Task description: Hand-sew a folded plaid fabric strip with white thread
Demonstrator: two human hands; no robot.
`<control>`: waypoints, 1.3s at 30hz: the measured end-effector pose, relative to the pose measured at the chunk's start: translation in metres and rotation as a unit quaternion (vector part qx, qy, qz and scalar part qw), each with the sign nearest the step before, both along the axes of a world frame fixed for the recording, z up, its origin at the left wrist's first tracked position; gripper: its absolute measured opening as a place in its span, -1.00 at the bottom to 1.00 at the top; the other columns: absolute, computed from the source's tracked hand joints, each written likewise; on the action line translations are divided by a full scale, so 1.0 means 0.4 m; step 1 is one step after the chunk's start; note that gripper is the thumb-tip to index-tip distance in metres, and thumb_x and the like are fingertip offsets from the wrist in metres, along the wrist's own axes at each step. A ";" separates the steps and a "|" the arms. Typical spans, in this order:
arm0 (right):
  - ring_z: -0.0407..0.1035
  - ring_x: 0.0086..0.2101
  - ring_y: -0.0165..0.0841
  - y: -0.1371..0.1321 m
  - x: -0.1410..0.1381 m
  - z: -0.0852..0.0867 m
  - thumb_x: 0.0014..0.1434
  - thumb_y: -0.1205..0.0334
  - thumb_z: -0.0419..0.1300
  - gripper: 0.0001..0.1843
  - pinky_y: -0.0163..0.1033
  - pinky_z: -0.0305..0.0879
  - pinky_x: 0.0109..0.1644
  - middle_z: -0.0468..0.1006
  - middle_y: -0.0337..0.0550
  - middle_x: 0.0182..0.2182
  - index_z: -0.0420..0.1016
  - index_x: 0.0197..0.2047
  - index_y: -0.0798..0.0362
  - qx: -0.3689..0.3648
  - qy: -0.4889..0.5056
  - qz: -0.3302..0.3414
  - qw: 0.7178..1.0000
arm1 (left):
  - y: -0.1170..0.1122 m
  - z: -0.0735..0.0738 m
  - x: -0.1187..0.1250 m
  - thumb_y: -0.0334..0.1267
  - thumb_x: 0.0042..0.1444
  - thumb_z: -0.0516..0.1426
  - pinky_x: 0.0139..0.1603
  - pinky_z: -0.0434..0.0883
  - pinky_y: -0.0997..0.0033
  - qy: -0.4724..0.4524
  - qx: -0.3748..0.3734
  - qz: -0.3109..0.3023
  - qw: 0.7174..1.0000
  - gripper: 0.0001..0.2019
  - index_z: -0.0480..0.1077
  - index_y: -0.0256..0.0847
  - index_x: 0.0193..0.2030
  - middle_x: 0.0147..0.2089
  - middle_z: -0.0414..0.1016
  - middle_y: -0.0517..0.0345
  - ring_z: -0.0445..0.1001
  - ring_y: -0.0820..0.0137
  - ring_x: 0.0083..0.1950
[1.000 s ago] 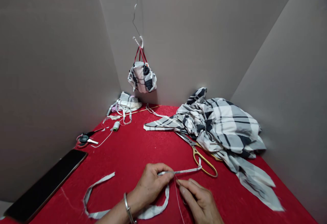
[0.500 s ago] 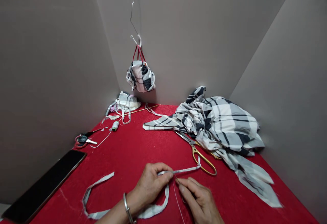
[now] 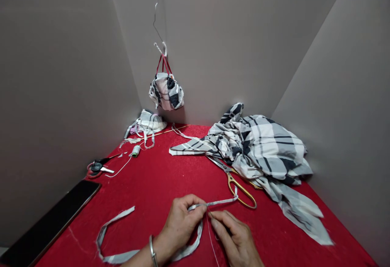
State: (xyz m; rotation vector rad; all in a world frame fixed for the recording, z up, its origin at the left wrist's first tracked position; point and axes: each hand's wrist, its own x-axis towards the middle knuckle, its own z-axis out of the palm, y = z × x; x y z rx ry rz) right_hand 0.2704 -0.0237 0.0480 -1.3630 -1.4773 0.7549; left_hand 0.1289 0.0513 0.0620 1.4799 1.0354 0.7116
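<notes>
My left hand point(image 3: 185, 218), a metal bangle at its wrist, pinches a narrow strip of white and grey cloth point(image 3: 221, 202) between thumb and forefinger. One end of this strip is looped round a handle of the gold-handled scissors point(image 3: 243, 192); the rest passes under my left forearm and curls across the left of the table. Close beside it, the thumb and forefinger of my right hand point(image 3: 233, 234) are pressed together on a thin sewing needle, mostly hidden by the fingers. A pale thread point(image 3: 212, 240) trails down from between the hands.
Crumpled checked cloth point(image 3: 271, 145) covers the right rear, partly over the scissors. A thread spool point(image 3: 135, 150), small red-and-black snips point(image 3: 96, 167) and a black phone-like slab point(image 3: 55, 224) lie left. A checked cloth bag point(image 3: 167, 92) hangs from a wire before the grey panel.
The view has shifted slightly. My right fingertips have moved a little up and closer to my left hand; the left keeps its pinch on the strip.
</notes>
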 end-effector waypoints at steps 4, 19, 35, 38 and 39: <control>0.43 -0.31 -0.31 -0.001 0.000 -0.005 0.25 0.18 0.02 -0.74 -0.33 0.34 -0.23 0.53 -0.12 -0.35 0.51 -0.15 0.02 0.000 -0.003 -0.006 1.000 | -0.004 0.002 0.003 -0.18 -0.01 0.11 -0.48 0.17 0.55 -0.002 0.006 0.008 1.000 -0.77 0.44 -0.35 -0.43 -0.53 0.38 0.17 0.21 0.49 -0.50; 0.43 -0.29 -0.31 0.004 0.000 -0.002 0.25 0.17 0.02 -0.73 -0.33 0.33 -0.21 0.55 -0.08 -0.29 0.51 -0.16 0.05 -0.003 0.019 -0.001 1.000 | -0.008 0.007 0.008 -0.17 -0.05 0.15 -0.48 0.15 0.55 -0.038 -0.025 0.006 0.999 -0.76 0.46 -0.36 -0.45 -0.54 0.38 0.19 0.20 0.50 -0.51; 0.10 -0.73 -0.54 0.006 0.001 -0.014 0.12 -0.09 0.12 -0.60 -0.46 -0.01 -0.69 0.27 -0.34 -0.69 0.47 -0.34 0.12 -0.128 0.174 -0.035 0.976 | -0.023 -0.001 0.015 -0.17 -0.03 0.12 -0.51 0.14 0.55 -0.059 -0.023 -0.030 0.998 -0.76 0.42 -0.36 -0.48 -0.58 0.33 0.20 0.18 0.50 -0.53; 0.13 -0.71 -0.56 0.011 0.007 -0.011 0.08 -0.09 0.16 -0.60 -0.46 0.03 -0.64 0.30 -0.34 -0.67 0.42 -0.36 0.15 -0.155 0.234 -0.013 0.960 | -0.022 -0.006 0.013 -0.17 -0.01 0.12 -0.46 0.19 0.54 -0.074 -0.020 -0.030 0.997 -0.76 0.42 -0.35 -0.46 -0.54 0.37 0.17 0.23 0.48 -0.49; 0.17 -0.69 -0.55 0.012 0.007 -0.009 0.07 -0.08 0.19 -0.60 -0.45 0.07 -0.61 0.33 -0.32 -0.64 0.41 -0.33 0.15 -0.152 0.258 -0.006 0.954 | -0.020 -0.007 0.011 -0.17 -0.01 0.12 -0.45 0.19 0.54 -0.068 -0.016 -0.029 0.997 -0.77 0.43 -0.35 -0.45 -0.54 0.38 0.18 0.24 0.48 -0.48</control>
